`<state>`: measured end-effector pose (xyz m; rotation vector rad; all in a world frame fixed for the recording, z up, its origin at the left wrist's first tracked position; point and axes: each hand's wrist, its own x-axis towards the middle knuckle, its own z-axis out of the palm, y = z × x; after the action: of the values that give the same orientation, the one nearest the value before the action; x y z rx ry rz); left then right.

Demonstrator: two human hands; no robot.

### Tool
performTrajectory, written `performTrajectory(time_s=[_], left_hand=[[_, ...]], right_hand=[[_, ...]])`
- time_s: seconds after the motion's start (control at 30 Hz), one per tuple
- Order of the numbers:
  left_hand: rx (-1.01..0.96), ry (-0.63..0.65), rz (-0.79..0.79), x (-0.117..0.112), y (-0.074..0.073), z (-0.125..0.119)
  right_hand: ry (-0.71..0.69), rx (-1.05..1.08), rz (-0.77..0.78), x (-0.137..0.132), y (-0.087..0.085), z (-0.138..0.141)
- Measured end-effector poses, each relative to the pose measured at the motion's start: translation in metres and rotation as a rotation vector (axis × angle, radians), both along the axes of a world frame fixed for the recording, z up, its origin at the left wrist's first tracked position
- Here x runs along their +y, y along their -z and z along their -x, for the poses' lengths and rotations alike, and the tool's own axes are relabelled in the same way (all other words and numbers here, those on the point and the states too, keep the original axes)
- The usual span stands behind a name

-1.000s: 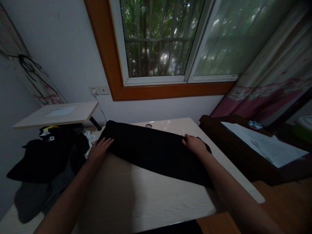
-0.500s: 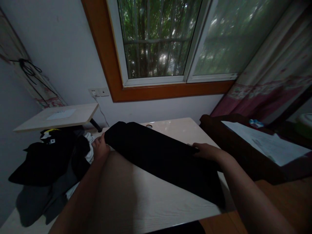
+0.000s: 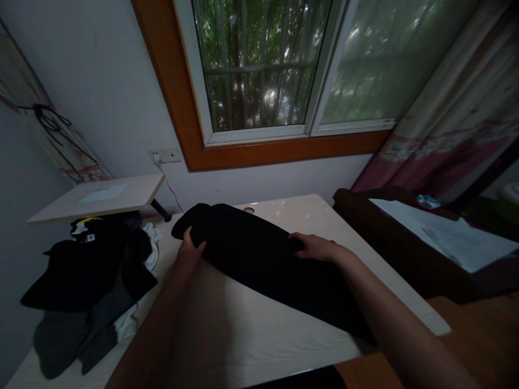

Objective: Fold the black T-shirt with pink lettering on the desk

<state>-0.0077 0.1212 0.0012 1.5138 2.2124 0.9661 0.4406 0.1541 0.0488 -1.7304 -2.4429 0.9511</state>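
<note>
A long, folded black garment [image 3: 251,254] lies slantwise across the pale wooden table [image 3: 259,319]; its exact kind cannot be made out in the dim light. At its left end, my left hand [image 3: 190,251] rests on the near edge, thumb and forefinger apart. Over on the right half, my right hand [image 3: 314,247] lies on top of the cloth with its fingers stretched out and the thumb apart. Neither hand appears to grip the fabric. My right forearm covers part of the garment's right end.
A heap of dark clothes [image 3: 89,270] lies on the left, under a raised wooden shelf [image 3: 101,197] with a paper label. A brown piece of furniture [image 3: 389,248] bearing a white sheet [image 3: 441,232] stands right of the table. Behind are a window [image 3: 263,70] and a wall socket [image 3: 164,155].
Both hands have moved inward along the garment: my left hand rightward from its left end, my right hand leftward from its far edge. The garment lies almost as before.
</note>
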Motion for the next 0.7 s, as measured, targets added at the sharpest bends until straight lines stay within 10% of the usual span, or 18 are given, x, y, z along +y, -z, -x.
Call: performTrajectory(time_s=[0.47,0.7], left_hand=[[0.205,0.034,-0.127,0.069,-0.003,0.024],[0.242,0.007,-0.118,0.050,0.006,0.022]], right_hand=[[-0.281,0.320,0.204,-0.080,0.000,0.089],[-0.214,0.533,0.132,-0.071,-0.002,0.053]])
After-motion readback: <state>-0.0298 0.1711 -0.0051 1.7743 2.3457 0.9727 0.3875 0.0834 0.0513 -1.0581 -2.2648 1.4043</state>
